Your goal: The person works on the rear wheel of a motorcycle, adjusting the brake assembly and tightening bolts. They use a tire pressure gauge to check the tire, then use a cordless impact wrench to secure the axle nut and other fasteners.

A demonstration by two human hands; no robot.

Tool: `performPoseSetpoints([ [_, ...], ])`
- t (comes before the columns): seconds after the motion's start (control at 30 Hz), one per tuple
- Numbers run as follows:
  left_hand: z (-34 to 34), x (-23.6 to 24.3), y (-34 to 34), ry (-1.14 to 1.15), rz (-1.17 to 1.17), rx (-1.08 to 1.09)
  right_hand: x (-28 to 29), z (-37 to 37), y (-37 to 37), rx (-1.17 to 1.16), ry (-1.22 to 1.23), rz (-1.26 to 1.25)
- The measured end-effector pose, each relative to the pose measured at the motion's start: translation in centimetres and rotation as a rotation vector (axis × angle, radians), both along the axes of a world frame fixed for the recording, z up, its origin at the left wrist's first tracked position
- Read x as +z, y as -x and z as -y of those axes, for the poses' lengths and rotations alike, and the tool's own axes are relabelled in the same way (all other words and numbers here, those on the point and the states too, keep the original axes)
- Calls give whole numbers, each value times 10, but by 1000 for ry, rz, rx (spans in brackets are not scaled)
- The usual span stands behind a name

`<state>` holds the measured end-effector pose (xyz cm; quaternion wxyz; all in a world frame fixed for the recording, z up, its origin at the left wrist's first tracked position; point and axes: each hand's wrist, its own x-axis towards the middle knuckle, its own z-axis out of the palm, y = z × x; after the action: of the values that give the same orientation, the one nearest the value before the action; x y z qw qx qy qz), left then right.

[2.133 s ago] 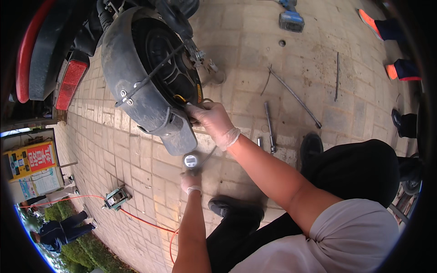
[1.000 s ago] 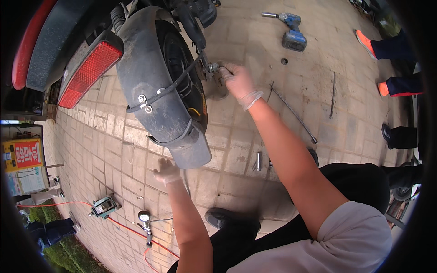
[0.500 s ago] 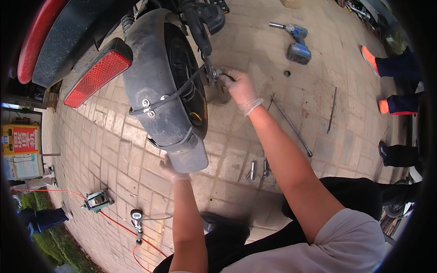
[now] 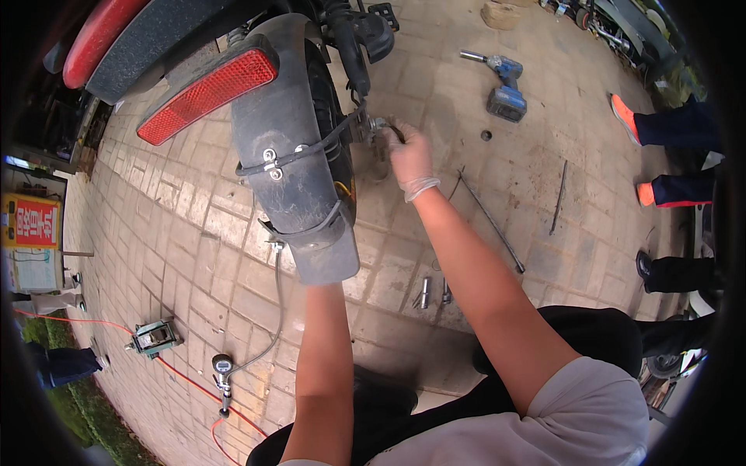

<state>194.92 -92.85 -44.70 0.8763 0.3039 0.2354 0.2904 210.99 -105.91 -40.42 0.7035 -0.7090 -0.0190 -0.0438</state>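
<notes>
My right hand (image 4: 409, 155), in a clear thin glove, is closed at the metal axle fitting (image 4: 376, 124) on the right side of the wheel. A short black piece shows at its fingers; what they grip is mostly hidden. My left forearm (image 4: 325, 349) reaches beneath the grey mud flap (image 4: 329, 260), which hides the left hand. Above it, the dusty black rear fender (image 4: 272, 116) covers much of the tyre (image 4: 344, 167). A dark strap and silver bolts (image 4: 270, 164) cross the fender. Beside it is a red reflector (image 4: 210, 101).
A blue cordless impact wrench (image 4: 507, 89) lies at the far right. Thin rods (image 4: 491, 221) and a silver socket (image 4: 425, 293) rest on the paving. To the left are a floor jack (image 4: 155, 337), a pressure gauge (image 4: 223, 365) and an orange hose (image 4: 190, 382). Bystanders' legs (image 4: 676, 124) stand at right.
My left hand has gone under the mud flap, out of sight. The gauge's grey hose now shows reaching up beside the flap. My right hand stays at the axle; the view has shifted slightly.
</notes>
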Motion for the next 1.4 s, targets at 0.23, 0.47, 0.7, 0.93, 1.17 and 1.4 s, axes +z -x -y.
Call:
performPoseSetpoints([
  [0.23,3,-20,20,-767,-208,-24,-13,-27,20,-195,587,416],
  [0.47,-18,-43,59,355,3,38,-5,-19,19,-155,550,350],
  [0.7,-37,-32,61,408,-256,153,-10,-11,12,-53,535,414],
  [0.93,22,19,4,214,455,-113,8,6,3,191,6,-165],
  [1.17,25,34,4,276,165,-100,9,-7,-107,582,-307,-662],
  [1.4,26,34,9,135,91,-122,-1,-22,-127,647,-188,-558],
])
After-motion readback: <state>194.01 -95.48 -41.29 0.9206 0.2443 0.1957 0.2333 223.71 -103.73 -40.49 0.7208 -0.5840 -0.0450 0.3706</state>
